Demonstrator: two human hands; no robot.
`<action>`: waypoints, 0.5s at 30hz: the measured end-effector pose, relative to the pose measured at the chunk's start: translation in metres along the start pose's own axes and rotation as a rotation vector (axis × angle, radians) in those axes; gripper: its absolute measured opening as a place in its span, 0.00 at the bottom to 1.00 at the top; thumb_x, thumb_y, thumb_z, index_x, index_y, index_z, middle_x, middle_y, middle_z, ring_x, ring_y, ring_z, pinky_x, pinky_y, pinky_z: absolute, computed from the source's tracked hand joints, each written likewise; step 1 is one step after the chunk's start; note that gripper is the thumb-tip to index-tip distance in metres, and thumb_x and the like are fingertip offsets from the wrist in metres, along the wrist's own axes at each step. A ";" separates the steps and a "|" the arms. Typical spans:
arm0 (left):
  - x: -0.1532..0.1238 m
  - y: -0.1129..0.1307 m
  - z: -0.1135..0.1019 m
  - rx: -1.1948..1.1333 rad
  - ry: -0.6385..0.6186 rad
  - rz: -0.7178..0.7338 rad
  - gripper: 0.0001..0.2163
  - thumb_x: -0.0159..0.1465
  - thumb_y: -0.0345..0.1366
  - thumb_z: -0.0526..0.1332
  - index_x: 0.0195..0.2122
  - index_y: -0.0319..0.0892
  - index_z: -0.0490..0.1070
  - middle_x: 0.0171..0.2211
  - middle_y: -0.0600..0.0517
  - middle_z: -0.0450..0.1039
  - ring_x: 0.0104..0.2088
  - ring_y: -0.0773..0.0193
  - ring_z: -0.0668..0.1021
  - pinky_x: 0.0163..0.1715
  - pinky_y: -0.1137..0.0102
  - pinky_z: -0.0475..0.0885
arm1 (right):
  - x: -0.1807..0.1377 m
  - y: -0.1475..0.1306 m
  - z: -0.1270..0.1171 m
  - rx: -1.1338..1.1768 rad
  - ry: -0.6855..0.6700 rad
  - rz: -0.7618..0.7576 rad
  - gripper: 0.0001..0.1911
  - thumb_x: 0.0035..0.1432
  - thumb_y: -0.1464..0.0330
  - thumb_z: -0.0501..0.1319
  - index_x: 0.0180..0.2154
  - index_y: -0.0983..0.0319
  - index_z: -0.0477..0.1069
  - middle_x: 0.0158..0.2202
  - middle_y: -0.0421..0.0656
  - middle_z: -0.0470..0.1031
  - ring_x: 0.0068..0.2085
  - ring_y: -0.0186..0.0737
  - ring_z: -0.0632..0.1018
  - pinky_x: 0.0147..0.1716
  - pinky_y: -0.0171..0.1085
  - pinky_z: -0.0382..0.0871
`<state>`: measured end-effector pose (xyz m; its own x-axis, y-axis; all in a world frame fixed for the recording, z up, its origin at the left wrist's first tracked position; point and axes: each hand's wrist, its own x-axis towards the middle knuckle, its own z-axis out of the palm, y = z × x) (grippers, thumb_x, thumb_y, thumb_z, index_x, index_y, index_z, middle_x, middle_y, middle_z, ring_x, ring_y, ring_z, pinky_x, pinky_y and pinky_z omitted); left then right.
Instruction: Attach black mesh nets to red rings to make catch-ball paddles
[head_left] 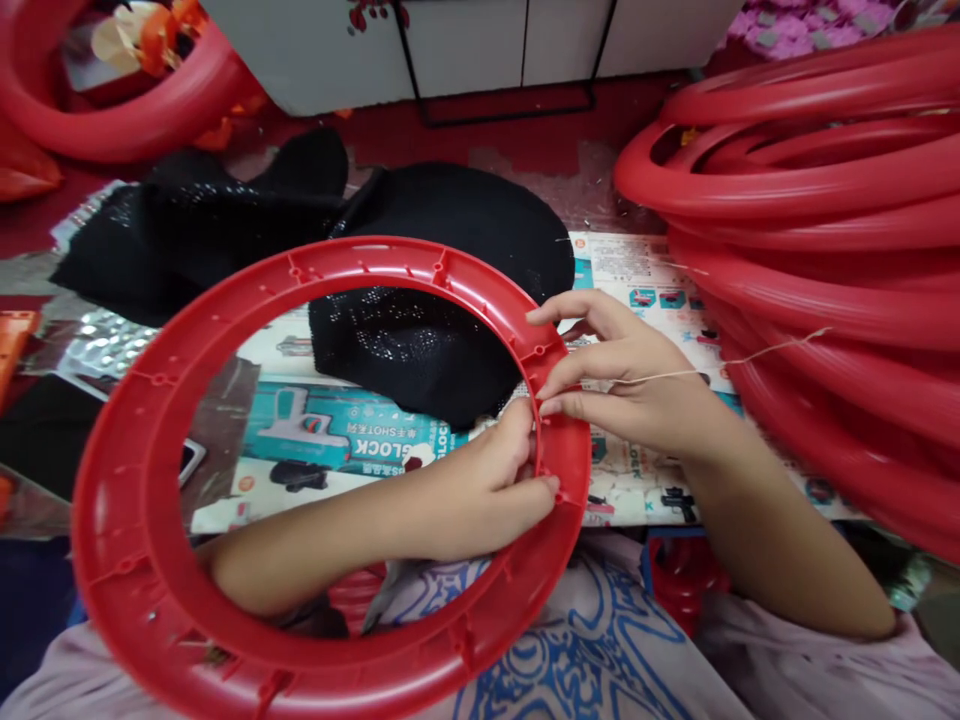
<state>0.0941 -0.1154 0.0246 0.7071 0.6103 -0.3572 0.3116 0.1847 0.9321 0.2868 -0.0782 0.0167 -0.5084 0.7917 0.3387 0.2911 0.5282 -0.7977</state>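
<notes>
A red plastic ring (131,440) is held tilted above my lap, its ribbed, hollow side facing me. Through the opening of the ring reaches my left hand (484,490), its fingers closed around the inner rim on the right side. At that same stretch of rim, my right hand (622,370) has thumb and forefinger pinched together, with another finger stretched over the ring. What the pinch holds is too small to make out. A thin pale thread (757,355) runs from near these fingers across the back of my right hand. Black fabric with shiny dots (465,220) lies behind the ring.
Stacked red rings (810,250) fill the right side. Another red ring (127,130) sits at the back left. Printed cardboard (300,430) covers the work surface. A white cabinet (465,50) stands behind, with pink pieces (810,25) to its right. A phone-like object (191,460) lies at left.
</notes>
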 end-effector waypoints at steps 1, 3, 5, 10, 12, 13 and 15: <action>0.000 0.000 0.000 -0.045 -0.001 -0.016 0.22 0.62 0.35 0.54 0.57 0.41 0.51 0.40 0.50 0.66 0.37 0.61 0.72 0.35 0.64 0.72 | 0.000 0.000 0.000 0.002 0.006 -0.003 0.06 0.54 0.77 0.66 0.29 0.61 0.77 0.53 0.44 0.70 0.54 0.39 0.72 0.53 0.39 0.69; -0.001 0.000 0.002 -0.115 0.007 -0.054 0.23 0.63 0.35 0.54 0.58 0.42 0.49 0.37 0.52 0.66 0.33 0.64 0.72 0.29 0.68 0.71 | 0.001 0.000 0.000 0.004 0.024 -0.019 0.05 0.54 0.77 0.66 0.29 0.62 0.76 0.49 0.44 0.72 0.50 0.37 0.74 0.50 0.36 0.71; -0.002 0.000 0.003 -0.157 0.010 -0.059 0.23 0.62 0.36 0.57 0.57 0.42 0.50 0.38 0.51 0.66 0.34 0.63 0.73 0.29 0.69 0.71 | 0.002 0.000 0.000 -0.004 0.046 -0.036 0.05 0.54 0.76 0.67 0.28 0.62 0.76 0.44 0.42 0.74 0.47 0.36 0.76 0.48 0.36 0.72; 0.003 -0.001 0.008 -0.305 0.100 -0.021 0.23 0.61 0.38 0.61 0.54 0.42 0.53 0.45 0.47 0.66 0.39 0.64 0.74 0.32 0.71 0.73 | 0.000 -0.002 0.003 -0.004 0.011 -0.048 0.06 0.54 0.78 0.65 0.29 0.62 0.77 0.40 0.41 0.73 0.42 0.34 0.75 0.44 0.36 0.72; 0.007 -0.002 0.010 -0.431 0.216 0.024 0.20 0.61 0.36 0.60 0.51 0.43 0.54 0.44 0.49 0.67 0.39 0.66 0.74 0.34 0.73 0.73 | 0.000 -0.003 0.005 0.000 -0.016 -0.048 0.06 0.53 0.78 0.65 0.29 0.62 0.77 0.39 0.41 0.73 0.42 0.34 0.75 0.42 0.35 0.72; 0.009 -0.002 0.010 -0.483 0.266 0.047 0.18 0.61 0.35 0.60 0.50 0.43 0.55 0.43 0.51 0.67 0.39 0.67 0.74 0.34 0.73 0.73 | 0.000 -0.003 0.006 0.003 -0.018 -0.040 0.06 0.53 0.78 0.65 0.29 0.62 0.76 0.38 0.41 0.73 0.41 0.33 0.75 0.42 0.35 0.72; 0.011 -0.003 0.011 -0.501 0.315 0.050 0.19 0.58 0.31 0.60 0.48 0.43 0.55 0.40 0.53 0.66 0.35 0.70 0.73 0.32 0.75 0.71 | 0.000 -0.003 0.006 0.025 0.000 -0.013 0.05 0.53 0.77 0.66 0.30 0.62 0.76 0.37 0.40 0.74 0.40 0.33 0.75 0.42 0.35 0.72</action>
<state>0.1081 -0.1178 0.0168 0.4670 0.8125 -0.3489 -0.1093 0.4446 0.8891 0.2810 -0.0813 0.0167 -0.5119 0.7847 0.3496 0.2639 0.5309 -0.8053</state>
